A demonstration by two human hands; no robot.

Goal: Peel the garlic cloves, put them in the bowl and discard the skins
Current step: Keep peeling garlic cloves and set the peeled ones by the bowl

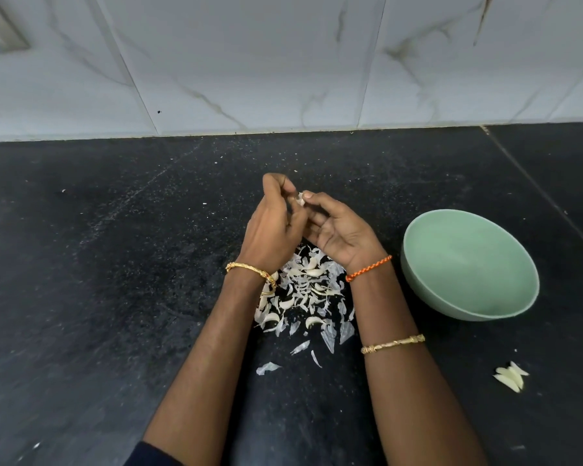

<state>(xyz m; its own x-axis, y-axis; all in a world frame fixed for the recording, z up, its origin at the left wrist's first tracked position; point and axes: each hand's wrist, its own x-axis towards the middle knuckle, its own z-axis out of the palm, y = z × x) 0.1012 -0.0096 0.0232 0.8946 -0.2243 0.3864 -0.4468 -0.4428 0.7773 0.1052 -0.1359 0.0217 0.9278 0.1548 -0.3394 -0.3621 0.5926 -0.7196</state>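
My left hand [272, 227] and my right hand [340, 230] meet above the black counter, fingertips pinching one small garlic clove [300, 198] between them. Under my wrists lies a pile of garlic cloves and papery skins [305, 297], some cloves still in their skin. A pale green bowl [428, 264] stands to the right of my right wrist; no cloves show inside it. A few peeled cloves [512, 376] lie on the counter at the lower right, below the bowl.
The black stone counter [98, 264] runs back to a white marble-tiled wall [283, 62]. Loose skin flakes [268, 367] lie near the pile's front edge. A seam in the counter [535, 190] runs diagonally behind the bowl.
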